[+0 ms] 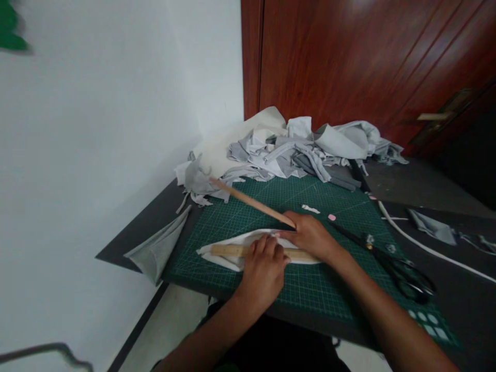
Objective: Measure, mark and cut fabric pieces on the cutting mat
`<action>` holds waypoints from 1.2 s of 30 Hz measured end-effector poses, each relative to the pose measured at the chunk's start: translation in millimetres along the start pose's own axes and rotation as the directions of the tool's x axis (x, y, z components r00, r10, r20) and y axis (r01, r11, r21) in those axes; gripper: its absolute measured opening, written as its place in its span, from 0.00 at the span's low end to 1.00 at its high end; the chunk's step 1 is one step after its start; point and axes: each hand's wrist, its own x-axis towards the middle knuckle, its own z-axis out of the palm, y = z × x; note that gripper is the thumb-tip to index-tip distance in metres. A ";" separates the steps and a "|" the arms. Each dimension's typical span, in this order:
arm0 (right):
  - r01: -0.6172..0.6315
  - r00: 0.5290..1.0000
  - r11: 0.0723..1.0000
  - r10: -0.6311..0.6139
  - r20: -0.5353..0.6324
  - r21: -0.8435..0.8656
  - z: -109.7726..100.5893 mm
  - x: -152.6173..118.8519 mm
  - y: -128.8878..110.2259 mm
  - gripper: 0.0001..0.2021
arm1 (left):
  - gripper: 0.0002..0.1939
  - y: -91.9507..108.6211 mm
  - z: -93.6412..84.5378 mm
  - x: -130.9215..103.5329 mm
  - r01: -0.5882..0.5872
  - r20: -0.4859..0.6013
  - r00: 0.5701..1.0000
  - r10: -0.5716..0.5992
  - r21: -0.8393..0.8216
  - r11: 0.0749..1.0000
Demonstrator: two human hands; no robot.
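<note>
Across a piece of white fabric (231,264) on the green cutting mat (318,297) lies a flat wooden ruler (228,250). My left hand (264,269) is closed over the middle of that ruler, fingertips on its far side and thumb at its near edge, pressing it against the fabric. In my right hand (312,236) is the near end of a thin wooden stick (253,202), which slants up and away to the left above the mat. The right hand's fingers also lie close to the fabric's far edge, though contact is unclear.
Black-handled scissors (406,281) lie at the right, near a pink chalk piece (332,217) and a white scrap (310,208). Grey and white fabric scraps (287,155) pile along the back. A folded grey cloth (158,248) overhangs the left edge. A white cord (426,250) crosses the right side.
</note>
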 end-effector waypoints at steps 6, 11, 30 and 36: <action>-0.080 0.977 0.988 0.104 0.187 -0.131 -7.9 -5.8 2.1 0.11 | 0.06 -1.0 -0.9 1.3 0.053 -0.003 0.999 -0.053 0.022 0.998; -0.155 0.937 0.970 0.204 0.283 -0.185 -21.0 -4.1 13.1 0.14 | 0.07 -3.4 -8.5 5.9 0.170 0.016 0.985 -0.171 0.046 0.984; 0.021 0.936 0.985 -0.079 0.342 0.169 -7.8 -11.4 2.4 0.13 | 0.11 -0.6 -3.2 -2.8 -0.026 -0.091 0.995 0.031 0.056 0.998; -0.019 0.922 0.998 -0.008 0.386 0.067 -15.9 -12.3 5.6 0.11 | 0.11 2.8 -4.0 -3.2 -0.029 -0.089 0.995 0.036 0.071 0.997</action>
